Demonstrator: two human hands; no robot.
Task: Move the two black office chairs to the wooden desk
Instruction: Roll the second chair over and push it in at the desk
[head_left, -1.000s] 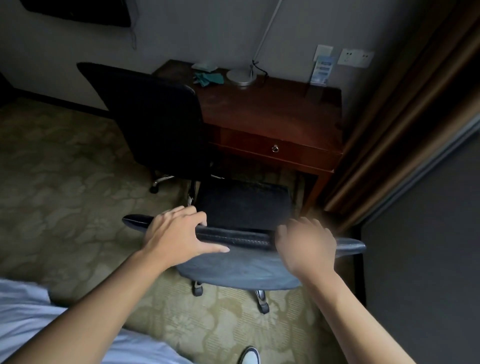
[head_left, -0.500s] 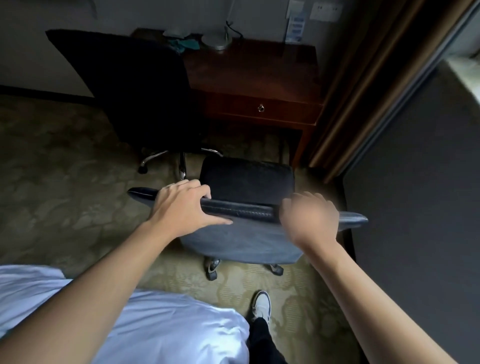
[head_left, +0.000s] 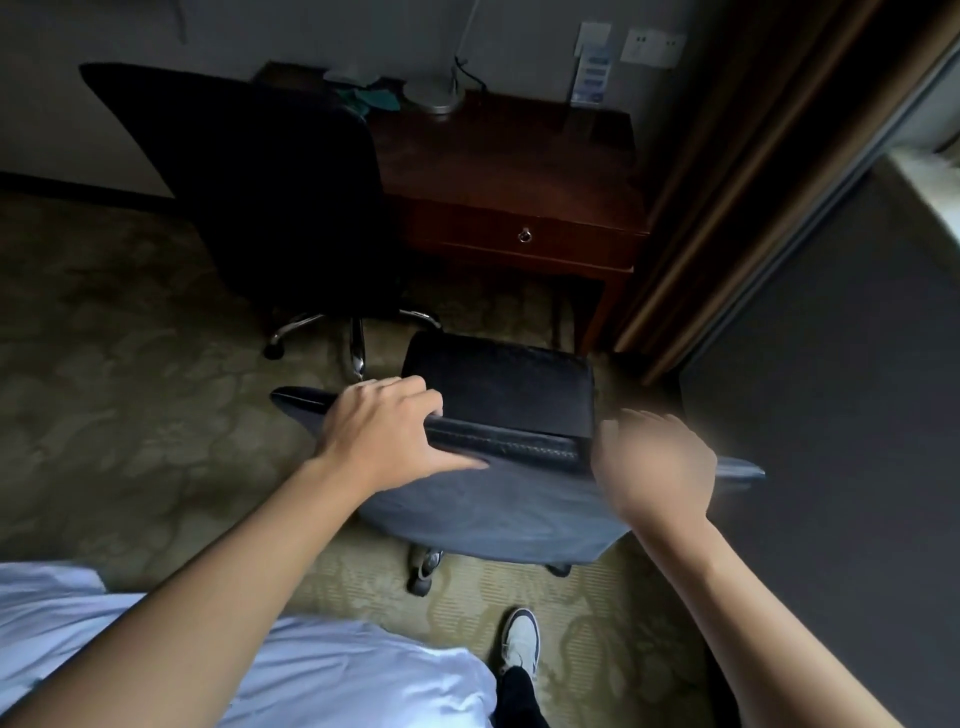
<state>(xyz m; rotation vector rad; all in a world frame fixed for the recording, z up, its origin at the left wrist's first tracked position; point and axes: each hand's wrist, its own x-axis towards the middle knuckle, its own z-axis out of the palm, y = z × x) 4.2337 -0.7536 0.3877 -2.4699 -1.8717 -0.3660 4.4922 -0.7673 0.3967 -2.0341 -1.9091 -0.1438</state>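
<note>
A black office chair (head_left: 498, 387) stands in front of me, its seat facing the wooden desk (head_left: 519, 171). My left hand (head_left: 384, 436) grips the top edge of its backrest on the left side. On the right side my right hand (head_left: 654, 467) is blurred over the same edge, and I cannot tell whether it grips it. The second black office chair (head_left: 260, 192) stands at the desk's left part, its back towards me, chrome legs showing beneath. The desk has one drawer with a ring pull.
A lamp base (head_left: 434, 96), a green cloth and a blue card stand on the desk top. Brown curtains (head_left: 737, 171) hang right of the desk, and a dark wall panel (head_left: 831, 415) closes the right side. Patterned carpet (head_left: 130, 389) stretches left. My white shoe (head_left: 519, 642) is behind the chair.
The near chair sits a little further back from the desk than a second ago, with both hands staying at its backrest. My foot has come into view behind the chair.
</note>
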